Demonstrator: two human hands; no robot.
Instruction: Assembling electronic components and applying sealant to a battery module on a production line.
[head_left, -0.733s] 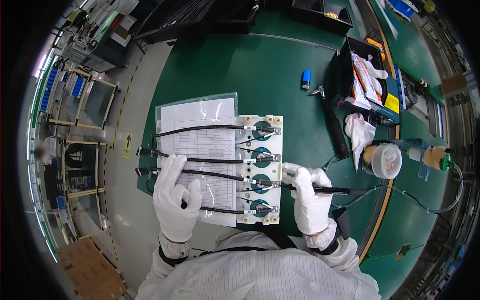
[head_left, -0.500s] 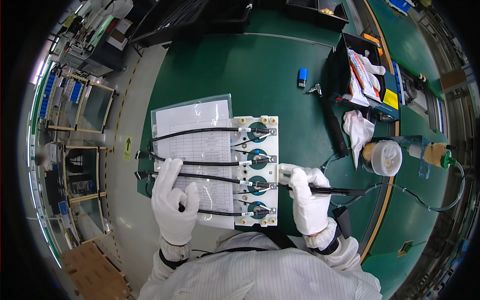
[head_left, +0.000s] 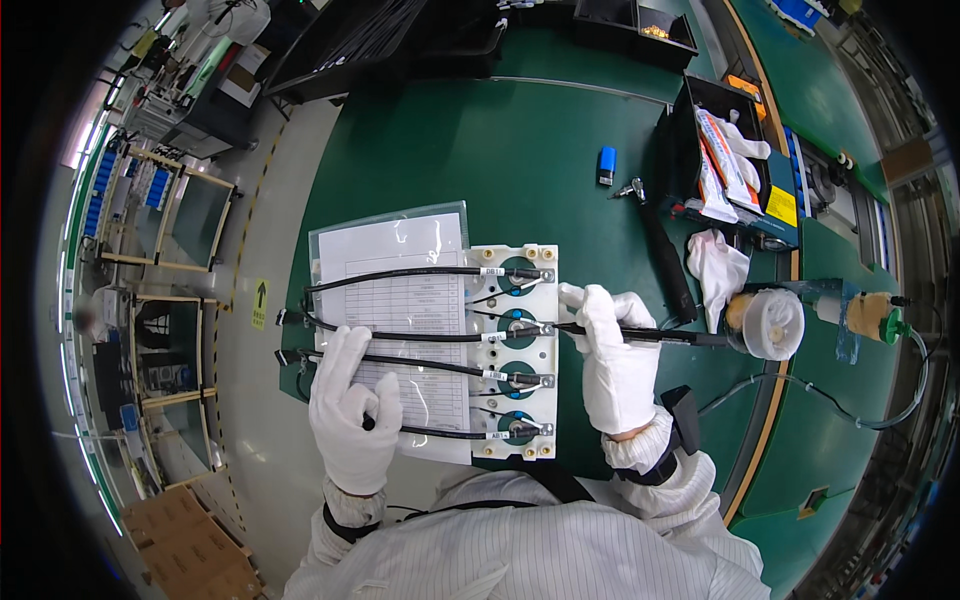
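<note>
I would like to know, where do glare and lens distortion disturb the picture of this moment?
In the head view, bright glare streaks mark the clear sleeve, and the small print beneath is hard to read; the black cables crossing over it stand out clearly; also in the head view, the bench's wooden edge bows and the corners go black.

Green counter [head_left: 480,150]: center, extending to 12 o'clock. Grey floor [head_left: 262,415]: 9 o'clock, bearing a yellow arrow sign [head_left: 260,303]. Framed shelves [head_left: 158,263]: 9 o'clock, beyond the sign. Cardboard [head_left: 190,548]: 8 o'clock.
</note>
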